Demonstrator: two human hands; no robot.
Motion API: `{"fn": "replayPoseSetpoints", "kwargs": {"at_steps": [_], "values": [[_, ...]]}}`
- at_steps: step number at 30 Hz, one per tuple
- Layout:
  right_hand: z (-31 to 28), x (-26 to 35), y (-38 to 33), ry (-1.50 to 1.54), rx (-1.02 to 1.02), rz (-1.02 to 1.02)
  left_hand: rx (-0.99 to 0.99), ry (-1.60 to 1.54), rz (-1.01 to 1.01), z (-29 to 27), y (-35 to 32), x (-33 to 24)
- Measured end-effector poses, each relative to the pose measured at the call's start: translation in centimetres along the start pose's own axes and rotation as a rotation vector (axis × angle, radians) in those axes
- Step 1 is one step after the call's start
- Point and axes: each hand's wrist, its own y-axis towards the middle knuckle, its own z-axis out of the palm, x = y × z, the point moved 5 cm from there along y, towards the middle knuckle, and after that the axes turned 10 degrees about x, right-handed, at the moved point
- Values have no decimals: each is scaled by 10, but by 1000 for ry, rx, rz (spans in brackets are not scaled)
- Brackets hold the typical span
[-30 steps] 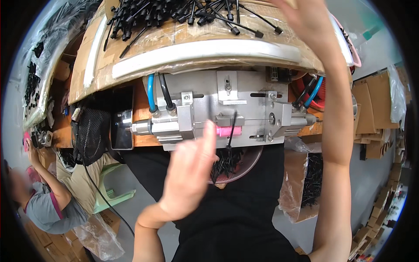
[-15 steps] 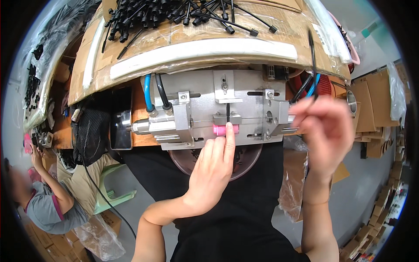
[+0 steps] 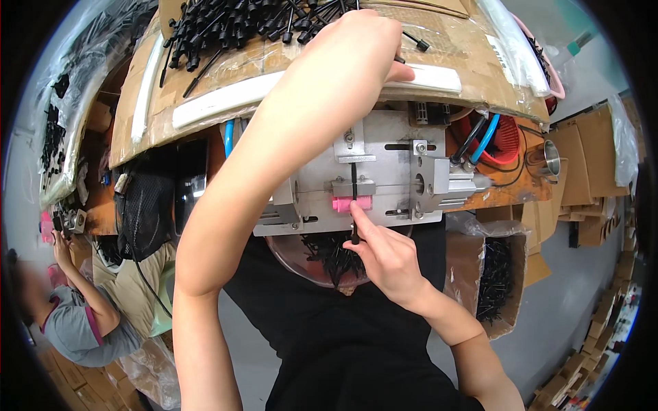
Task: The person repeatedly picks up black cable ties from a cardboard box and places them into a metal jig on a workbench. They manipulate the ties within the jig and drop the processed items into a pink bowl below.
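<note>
Pinching a black rod (image 3: 354,177) at the centre of the frame; reaching to the upper centre with the other hand.
Closing thumb and forefinger of the right hand (image 3: 392,260) around the rod's lower end, laying the forefinger's tip over a pink block (image 3: 339,204). Showing a slim, straight, dark rod there, running up the frame across the block towards a metal bracket (image 3: 351,140). Curling the left hand (image 3: 370,48) downward, with fingers too hidden to tell whether gripping anything. Crossing the metal fixture (image 3: 391,171) with the left forearm, blocking its left end, a white strip (image 3: 439,79) and part of the black pile (image 3: 219,31), upper left. Working above a clear bowl (image 3: 282,252) of black rods, lower centre, near a cardboard box (image 3: 463,264) at lower right and a red basket (image 3: 508,140) at right.
</note>
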Motion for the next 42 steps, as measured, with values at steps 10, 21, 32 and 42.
{"fn": "replayPoseSetpoints", "kwargs": {"at_steps": [10, 21, 32, 42], "values": [[-135, -3, 118, -655, -340, -108, -179, 194, -220, 46, -158, -68], [-212, -65, 160, 298, 245, 204, 146, 303, -347, 109, -158, -72], [-29, 13, -4, -31, -38, -72, -118, 187, -206, -7, -19, 7], [-2, 7, -3, -134, 40, -30, 160, -107, -251, -28, -28, 15]]}}
